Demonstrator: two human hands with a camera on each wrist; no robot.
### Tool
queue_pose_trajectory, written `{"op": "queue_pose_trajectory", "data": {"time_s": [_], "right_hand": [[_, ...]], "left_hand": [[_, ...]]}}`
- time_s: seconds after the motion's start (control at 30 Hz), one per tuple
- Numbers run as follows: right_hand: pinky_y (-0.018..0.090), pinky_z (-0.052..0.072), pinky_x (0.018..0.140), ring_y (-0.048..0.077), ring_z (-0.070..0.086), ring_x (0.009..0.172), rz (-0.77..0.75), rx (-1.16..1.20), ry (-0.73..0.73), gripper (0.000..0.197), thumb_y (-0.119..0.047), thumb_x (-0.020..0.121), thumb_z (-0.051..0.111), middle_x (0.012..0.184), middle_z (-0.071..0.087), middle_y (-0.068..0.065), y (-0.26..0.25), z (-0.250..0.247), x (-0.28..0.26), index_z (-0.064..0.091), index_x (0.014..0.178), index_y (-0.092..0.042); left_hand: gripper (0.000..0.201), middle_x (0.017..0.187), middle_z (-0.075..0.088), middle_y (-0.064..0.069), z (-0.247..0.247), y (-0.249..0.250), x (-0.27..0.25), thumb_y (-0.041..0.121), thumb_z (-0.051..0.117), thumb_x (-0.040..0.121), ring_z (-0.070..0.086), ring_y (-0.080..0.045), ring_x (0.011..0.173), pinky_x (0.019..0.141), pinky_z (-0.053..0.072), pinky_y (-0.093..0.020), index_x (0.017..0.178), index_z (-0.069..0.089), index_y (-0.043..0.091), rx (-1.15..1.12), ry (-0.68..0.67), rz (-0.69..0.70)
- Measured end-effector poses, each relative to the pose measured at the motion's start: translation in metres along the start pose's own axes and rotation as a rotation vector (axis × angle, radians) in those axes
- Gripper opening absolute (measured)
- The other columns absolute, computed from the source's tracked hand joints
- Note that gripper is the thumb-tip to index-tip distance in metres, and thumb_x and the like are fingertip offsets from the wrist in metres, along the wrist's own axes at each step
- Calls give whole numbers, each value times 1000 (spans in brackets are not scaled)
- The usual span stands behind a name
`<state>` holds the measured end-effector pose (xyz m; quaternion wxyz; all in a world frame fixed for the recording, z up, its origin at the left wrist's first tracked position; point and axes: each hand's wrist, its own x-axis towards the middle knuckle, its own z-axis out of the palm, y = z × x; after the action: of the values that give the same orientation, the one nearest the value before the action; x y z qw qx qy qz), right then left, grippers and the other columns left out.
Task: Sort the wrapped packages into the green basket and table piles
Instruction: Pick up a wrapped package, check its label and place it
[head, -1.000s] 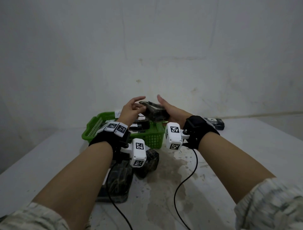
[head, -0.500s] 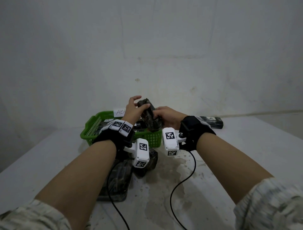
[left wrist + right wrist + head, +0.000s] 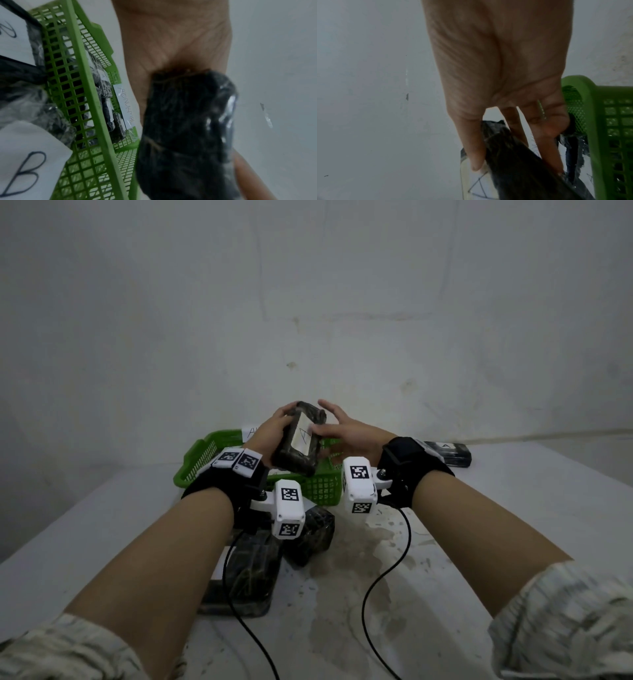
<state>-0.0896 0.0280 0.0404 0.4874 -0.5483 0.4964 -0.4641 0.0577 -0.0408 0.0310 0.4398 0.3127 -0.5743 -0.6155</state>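
above the green basket (image 3: 202, 460), wrapped package (image 3: 298, 440) in left-hand grip (image 3: 272, 433)

A dark plastic-wrapped package with a white label marked "A" (image 3: 298, 440) is held tilted above the green plastic mesh basket (image 3: 202, 453), which holds more dark wrapped packages (image 3: 109, 108). 2 wrapped packages (image 3: 250, 573) lie on the counter just before the basket; another labelled package (image 3: 447, 451) lies to its right.

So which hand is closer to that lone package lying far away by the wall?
Right. The right hand is nearer the far package, which lies just beyond its wrist. The left hand is farther across.
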Motion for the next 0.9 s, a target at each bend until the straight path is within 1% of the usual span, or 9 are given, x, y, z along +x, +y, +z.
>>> {"op": "queue_pose_trajectory", "data": {"time_s": [0.1, 0.27, 0.37, 0.43, 0.53, 0.67, 0.77, 0.83, 0.9], "right_hand": [[16, 45, 39, 9, 64, 48, -30, 38, 16, 48, -9, 95, 53, 95, 57, 9, -4, 6, 1, 37, 140, -16], [20, 49, 41, 21, 60, 75, -39, 124, 174, 39, -15, 91, 62, 112, 55, 12, 1, 4, 11, 46, 127, -13], [37, 60, 65, 28, 62, 95, -60, 214, 266, 48, -18, 89, 65, 113, 53, 10, 8, 2, 20, 38, 128, -14], [41, 59, 69, 35, 62, 101, -28, 272, 301, 51, -21, 89, 66, 113, 50, 10, 11, 1, 26, 33, 127, -13], [34, 56, 57, 27, 63, 81, 22, 205, 320, 29, -27, 92, 60, 98, 54, 9, 11, 1, 33, 45, 107, -8], [27, 44, 49, 18, 55, 65, 43, 34, 451, 20, -18, 89, 64, 77, 56, 7, 16, -7, 43, 53, 75, -8], [28, 50, 47, 19, 56, 63, 83, -6, 480, 15, -11, 87, 66, 75, 54, 8, 24, -12, 45, 53, 86, -5], [38, 56, 63, 22, 56, 69, 123, -53, 425, 29, -9, 87, 65, 83, 51, 7, 32, -12, 47, 42, 106, -11], [43, 54, 69, 22, 56, 72, 127, -152, 384, 19, -9, 89, 63, 84, 51, 3, 38, -6, 50, 47, 98, -13]], "left_hand": [[39, 111, 59, -16, -1, 3, -5, 20, 42, 100, 59, -27, 88, 76, 48, -36, 138, 39, 18, 45, 0, -51], [45, 118, 60, -12, -14, 3, -11, 50, 37, 97, 60, -29, 106, 86, 52, -48, 130, 46, 20, 158, -32, -144], [41, 118, 58, -15, -22, 1, -10, 34, 56, 92, 62, -29, 101, 84, 54, -46, 127, 44, 16, 178, -39, -143], [47, 111, 61, -15, -26, 0, -9, 16, 61, 90, 64, -26, 89, 73, 58, -37, 132, 39, 15, 166, -9, -104], [51, 106, 61, -16, -32, -2, -7, 6, 60, 89, 64, -22, 79, 59, 59, -26, 134, 35, 10, 121, 98, -46], [33, 118, 62, -15, -47, -8, -1, 22, 58, 93, 63, -19, 86, 67, 50, -27, 122, 46, 12, 302, 176, -16], [29, 116, 63, -13, -60, -11, -2, 24, 50, 96, 59, -22, 96, 87, 47, -34, 118, 54, 5, 609, 198, -42], [33, 121, 61, -14, -71, -13, -7, 23, 46, 98, 57, -20, 94, 88, 45, -29, 123, 55, 3, 819, 146, -123], [38, 129, 56, -14, -81, -17, -14, 27, 41, 100, 56, -21, 100, 89, 42, -28, 129, 52, 6, 1021, 60, -235]]}}
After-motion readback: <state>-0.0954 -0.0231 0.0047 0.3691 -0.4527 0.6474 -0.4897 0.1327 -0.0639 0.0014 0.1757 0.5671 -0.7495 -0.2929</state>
